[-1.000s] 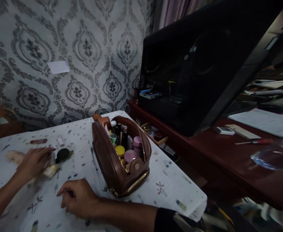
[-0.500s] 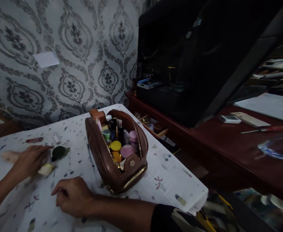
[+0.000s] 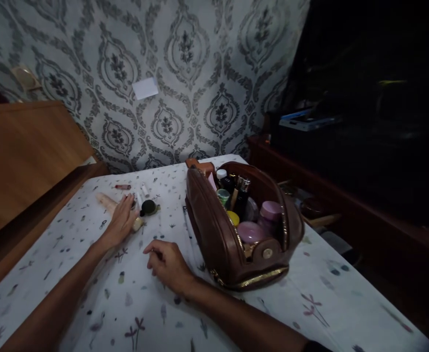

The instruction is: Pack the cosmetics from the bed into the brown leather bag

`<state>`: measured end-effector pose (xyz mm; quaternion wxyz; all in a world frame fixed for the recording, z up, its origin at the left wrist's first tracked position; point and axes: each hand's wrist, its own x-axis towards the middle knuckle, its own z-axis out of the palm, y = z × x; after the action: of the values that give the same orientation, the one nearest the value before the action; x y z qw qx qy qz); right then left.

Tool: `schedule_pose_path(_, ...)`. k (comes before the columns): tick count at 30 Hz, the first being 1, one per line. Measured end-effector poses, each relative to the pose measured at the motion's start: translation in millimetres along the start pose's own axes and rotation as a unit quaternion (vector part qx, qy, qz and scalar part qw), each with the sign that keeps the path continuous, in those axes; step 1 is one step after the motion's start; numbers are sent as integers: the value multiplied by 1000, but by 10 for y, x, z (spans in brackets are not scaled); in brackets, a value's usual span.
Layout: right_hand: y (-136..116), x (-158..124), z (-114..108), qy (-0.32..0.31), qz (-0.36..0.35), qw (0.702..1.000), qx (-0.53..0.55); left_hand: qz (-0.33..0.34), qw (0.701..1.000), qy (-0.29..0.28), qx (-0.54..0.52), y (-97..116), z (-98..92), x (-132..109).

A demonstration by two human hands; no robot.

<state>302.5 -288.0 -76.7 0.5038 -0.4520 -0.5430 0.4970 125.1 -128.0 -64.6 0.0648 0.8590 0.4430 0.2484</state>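
Note:
My left hand [image 3: 123, 219] is among small cosmetics on the patterned white tablecloth, fingers stretched forward and slightly blurred. A small white stick [image 3: 140, 199] lies just beyond its fingertips; whether they touch is unclear. Close by are a dark green round item [image 3: 148, 208], a small yellowish item [image 3: 137, 224] partly behind the hand, and a blurred beige tube [image 3: 106, 201]. My right hand [image 3: 170, 264] rests loosely curled on the cloth, holding nothing. To its right stands an unzipped brown cosmetic bag [image 3: 214, 230] with several jars and bottles inside, including a pink-lidded jar [image 3: 251, 231].
Farther back lie a reddish tube [image 3: 123, 187] and a white tube [image 3: 144, 189]. A wooden panel [image 3: 31, 161] borders the table at left. A patterned wall [image 3: 185, 88] rises behind; a large dark cabinet-like object [image 3: 375, 161] and an open drawer [image 3: 322, 220] stand at right.
The view has swung left, so the table and bag sit farther right. My left hand has drawn slightly back from the dark green item, uncovering the white stick. My right hand stays loosely curled.

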Motion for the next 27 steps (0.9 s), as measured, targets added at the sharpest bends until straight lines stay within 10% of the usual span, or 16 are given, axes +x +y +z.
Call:
schedule_pose_path(15,-62,0,-23,36,22,998,40,132,986,-13,105,452,4,-464)
schedule_pose_path(27,17,32,-19,42,7,997,62,49,995,-8,87,509,-29,6)
